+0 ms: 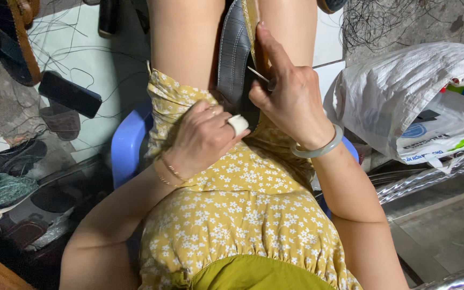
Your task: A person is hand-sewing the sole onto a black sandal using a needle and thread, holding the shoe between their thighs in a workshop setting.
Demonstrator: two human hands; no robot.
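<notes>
Here, seated on blue plastic chair (126,147), grey leather piece (233,53) held between the knees. Right hand (291,91) pinches needle (258,74) against the piece; left hand (202,137) curled shut, thumb taped white. Pale tiled floor (89,64) with loose black threads; white plastic bags (404,91) right, sandals (63,115) left.

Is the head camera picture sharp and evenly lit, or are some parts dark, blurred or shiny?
Head view: the right hand, the left hand and the grey strap are sharp under soft, even light; the lower left corner lies in deep shadow; the white plastic bag is bright, the metal bar glints, and the edges bend slightly.
</notes>
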